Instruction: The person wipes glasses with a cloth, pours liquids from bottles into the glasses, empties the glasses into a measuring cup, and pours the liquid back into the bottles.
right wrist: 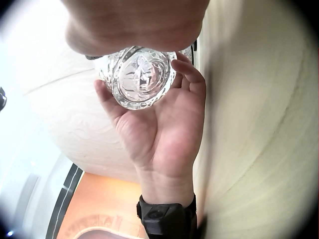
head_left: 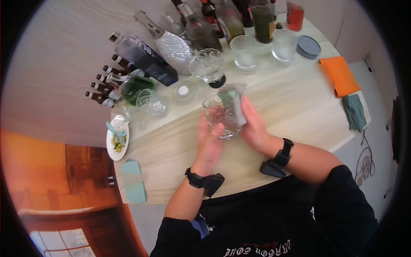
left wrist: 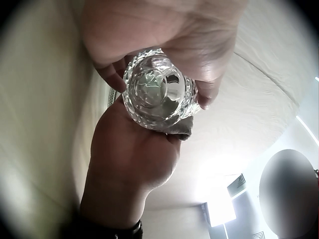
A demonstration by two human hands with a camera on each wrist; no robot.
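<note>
A clear patterned glass [head_left: 227,128] is held above the table in the head view, tilted, with its base toward the person. My left hand [head_left: 209,143] grips it, thumb on the near side and fingers around the far side; the right wrist view shows the same grip on the glass [right wrist: 142,79]. My right hand [head_left: 255,126] holds a grey-green cloth [head_left: 233,100] against the glass's rim and right side. In the left wrist view a bit of the cloth [left wrist: 179,130] shows beside the glass [left wrist: 154,89]. The right fingertips are hidden behind cloth and glass.
Bottles [head_left: 173,49] line the table's back. Nearer stand a footed glass bowl [head_left: 207,64], two tumblers [head_left: 245,53], a tipped-looking glass [head_left: 152,103] and a candle dish [head_left: 185,92]. A white plate [head_left: 112,147] is at left; coasters [head_left: 308,46], an orange cloth [head_left: 340,77] and a green cloth [head_left: 353,112] are at right.
</note>
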